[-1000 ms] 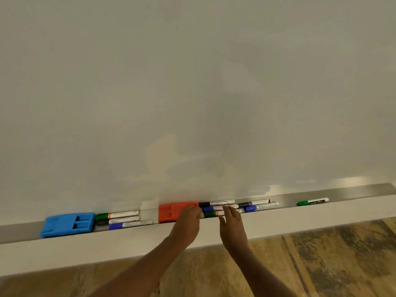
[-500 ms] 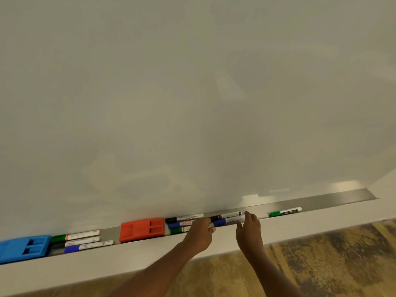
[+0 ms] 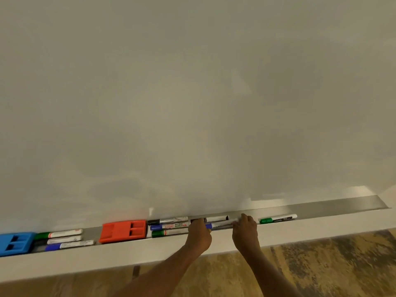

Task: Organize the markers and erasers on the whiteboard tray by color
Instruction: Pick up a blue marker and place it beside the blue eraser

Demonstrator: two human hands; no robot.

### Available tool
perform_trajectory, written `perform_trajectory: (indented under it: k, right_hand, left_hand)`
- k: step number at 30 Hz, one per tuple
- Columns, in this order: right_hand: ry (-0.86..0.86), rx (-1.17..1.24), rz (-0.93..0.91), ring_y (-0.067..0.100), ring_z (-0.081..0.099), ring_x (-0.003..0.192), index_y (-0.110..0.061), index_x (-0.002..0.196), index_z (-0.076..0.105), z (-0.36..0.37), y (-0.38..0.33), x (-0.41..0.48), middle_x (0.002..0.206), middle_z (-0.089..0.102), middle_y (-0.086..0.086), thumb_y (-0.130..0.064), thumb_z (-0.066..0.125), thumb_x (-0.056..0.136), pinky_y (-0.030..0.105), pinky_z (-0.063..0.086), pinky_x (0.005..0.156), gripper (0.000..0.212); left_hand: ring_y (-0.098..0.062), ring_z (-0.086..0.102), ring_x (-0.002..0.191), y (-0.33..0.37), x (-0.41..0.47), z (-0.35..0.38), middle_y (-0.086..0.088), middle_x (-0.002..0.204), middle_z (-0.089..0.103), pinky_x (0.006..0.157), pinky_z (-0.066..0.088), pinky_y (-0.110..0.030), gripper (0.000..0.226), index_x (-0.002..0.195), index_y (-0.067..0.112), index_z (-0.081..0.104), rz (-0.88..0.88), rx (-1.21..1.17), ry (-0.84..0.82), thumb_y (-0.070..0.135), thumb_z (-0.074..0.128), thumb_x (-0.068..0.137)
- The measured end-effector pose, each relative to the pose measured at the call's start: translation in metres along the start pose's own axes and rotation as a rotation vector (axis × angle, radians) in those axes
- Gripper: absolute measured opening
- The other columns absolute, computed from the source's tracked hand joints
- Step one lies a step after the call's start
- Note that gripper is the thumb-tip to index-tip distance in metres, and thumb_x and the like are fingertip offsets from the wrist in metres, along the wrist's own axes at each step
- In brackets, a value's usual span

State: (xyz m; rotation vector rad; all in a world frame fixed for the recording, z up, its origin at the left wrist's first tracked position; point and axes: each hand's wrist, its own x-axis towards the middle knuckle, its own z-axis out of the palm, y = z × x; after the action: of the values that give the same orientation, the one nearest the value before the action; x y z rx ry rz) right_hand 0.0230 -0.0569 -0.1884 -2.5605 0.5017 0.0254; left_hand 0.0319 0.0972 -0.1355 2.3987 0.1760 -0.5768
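Where the metal tray (image 3: 342, 205) runs off the lower left of the frame, a blue eraser (image 3: 15, 243) lies in it. Just beside it is a stack of three markers (image 3: 63, 240) with green, black and blue caps, their labels too small to read. Right of a bare gap sits a red eraser (image 3: 123, 231). Just beside that lie three more: a black-capped marker (image 3: 167, 221) at the back, a blue-capped marker (image 3: 169, 226) whose barrel reads "MARKER" next to a blurred red brand word, and a green-capped marker (image 3: 169, 233) in front.

The left hand (image 3: 199, 234) has its grip curled over the cap end of another blue marker (image 3: 221, 225), and the right hand (image 3: 245, 232) grips that marker's other end with curled fingers. Behind it lies a black-tipped marker (image 3: 216, 218). Further right, apart from the rest, is a lone green marker (image 3: 278, 219), its print unreadable.

Above, the whiteboard (image 3: 192, 103) fills the frame, hazy with faint smears. Below the tray's white front edge shows a worn wood-pattern floor (image 3: 332, 264).
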Motion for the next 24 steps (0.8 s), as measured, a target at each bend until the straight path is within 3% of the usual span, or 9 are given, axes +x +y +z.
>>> perform_trajectory:
  k: [11,17,24]
  right_hand:
    - [0.033,0.049,-0.07,0.024,0.061,0.085,-0.006,0.103,0.063,0.002,-0.002,-0.004,0.105,0.064,0.012,-0.011,0.055,0.092,0.037,0.056,0.077,0.015]
    - [0.053,0.098,-0.034,0.022,0.059,0.092,-0.007,0.106,0.064,0.0,-0.004,-0.008,0.105,0.064,0.011,-0.01,0.056,0.092,0.033,0.053,0.082,0.017]
    - [0.205,0.202,-0.091,0.028,0.056,0.093,-0.002,0.101,0.064,0.001,-0.026,-0.025,0.102,0.064,0.016,-0.003,0.059,0.089,0.038,0.049,0.083,0.013]
  left_hand:
    - [-0.022,0.052,0.115,0.007,-0.002,0.009,-0.01,0.122,0.058,0.095,0.047,-0.028,0.033,0.12,0.009,0.051,-0.113,0.096,0.087,0.009,0.058,0.088]
    - [-0.021,0.059,0.11,0.014,-0.01,0.009,-0.01,0.12,0.061,0.093,0.049,-0.026,0.03,0.118,0.008,0.054,-0.178,-0.03,0.159,0.008,0.059,0.088]
    - [-0.023,0.059,0.11,0.008,-0.028,-0.007,-0.011,0.118,0.062,0.092,0.048,-0.025,0.028,0.115,0.005,0.056,-0.247,-0.223,0.245,0.008,0.059,0.088]
